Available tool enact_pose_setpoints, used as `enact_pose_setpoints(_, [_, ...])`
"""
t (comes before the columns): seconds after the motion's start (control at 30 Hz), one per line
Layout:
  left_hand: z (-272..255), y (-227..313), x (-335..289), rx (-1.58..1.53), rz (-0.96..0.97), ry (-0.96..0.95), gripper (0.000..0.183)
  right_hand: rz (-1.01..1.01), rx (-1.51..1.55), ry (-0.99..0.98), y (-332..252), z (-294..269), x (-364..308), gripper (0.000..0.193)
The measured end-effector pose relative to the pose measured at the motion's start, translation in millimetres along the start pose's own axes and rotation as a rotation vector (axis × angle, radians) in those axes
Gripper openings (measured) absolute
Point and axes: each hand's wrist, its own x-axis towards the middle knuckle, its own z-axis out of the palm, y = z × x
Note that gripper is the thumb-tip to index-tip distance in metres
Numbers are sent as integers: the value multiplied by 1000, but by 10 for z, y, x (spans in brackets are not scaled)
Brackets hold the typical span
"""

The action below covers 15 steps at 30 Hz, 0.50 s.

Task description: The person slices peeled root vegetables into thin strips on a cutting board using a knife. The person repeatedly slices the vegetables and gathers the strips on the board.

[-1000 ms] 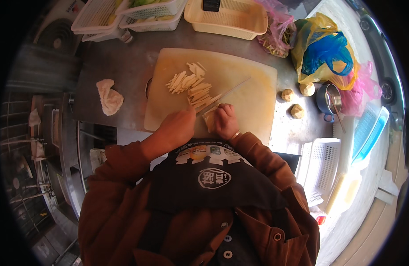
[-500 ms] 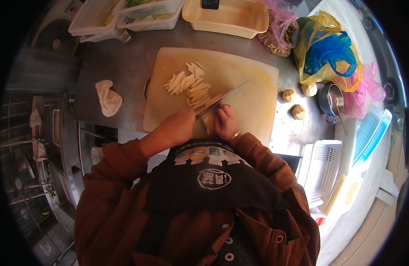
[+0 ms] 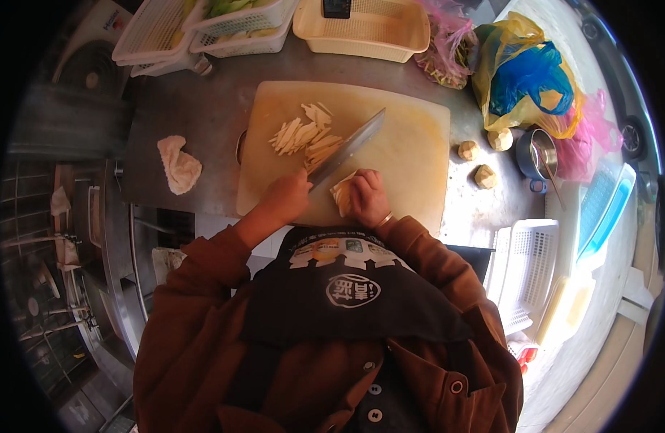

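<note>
My left hand is closed around the handle of a kitchen knife. The long blade slants up and right over the cutting board, beside a pile of pale cut strips. Bent over a pale, peeled piece of root vegetable, my right hand grips it near the board's front edge. A gap shows between blade and piece. My fingers partly hide the piece, and its exact kind is unclear.
Several peeled round vegetables lie right of the board near a small metal pot. Plastic bags fill the far right. Behind stand a cream basket and white baskets. A cloth lies on the left.
My left hand has drawn the knife left, away from the vegetable piece, and the blade has tilted more upright. My right hand stays on the piece, now more exposed.
</note>
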Motion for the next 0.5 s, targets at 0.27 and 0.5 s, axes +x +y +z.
enact_pose_setpoints(0.27, [-158, 196, -194, 48, -30, 24, 19, -52, 4, 31, -72, -196, -97, 21])
enact_pose_setpoints(0.5, [-267, 514, -352, 115, 48, -111, 15, -78, -47, -68, -40, -110, -98, 23])
